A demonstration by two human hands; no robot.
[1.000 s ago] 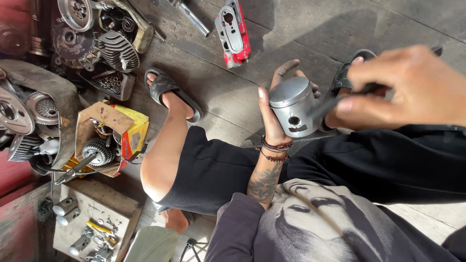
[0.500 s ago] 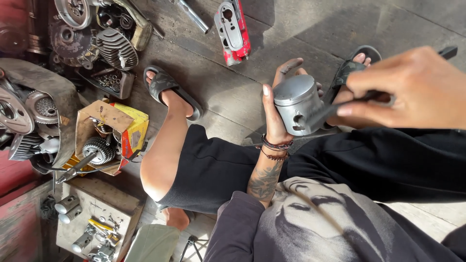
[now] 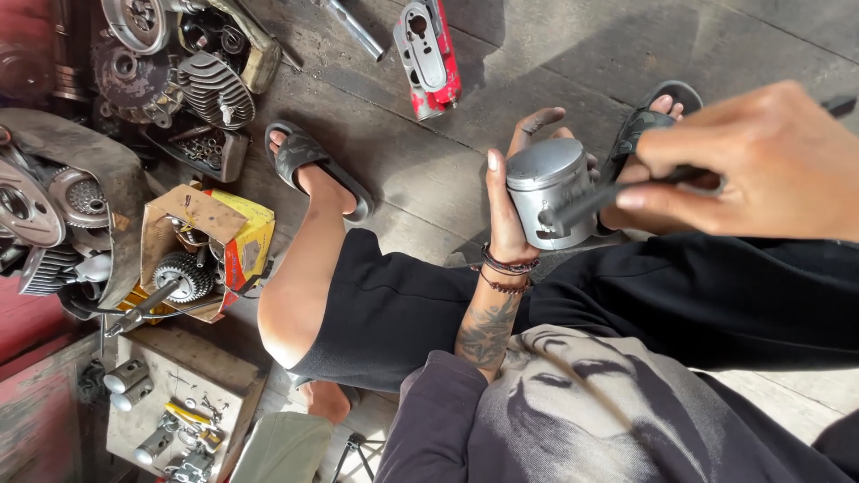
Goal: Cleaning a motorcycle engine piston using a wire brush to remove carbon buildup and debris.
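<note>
My left hand (image 3: 512, 192) grips a silver metal piston (image 3: 548, 190), crown up, above my knee. My right hand (image 3: 761, 165) is closed around a thin dark tool (image 3: 591, 201), whose tip touches the side of the piston near its pin hole. The tool's far end pokes out past my right hand at the frame's right edge. I sit with black shorts and dark sandals over a concrete floor.
A red engine cover (image 3: 428, 55) lies on the floor ahead. At left are engine parts, a finned cylinder head (image 3: 213, 89), an open cardboard box with a gear (image 3: 192, 255) and a wooden block with small metal parts (image 3: 170, 411).
The piston and both hands have shifted slightly; the tool tip stays against the piston's side. The view has drifted a little.
</note>
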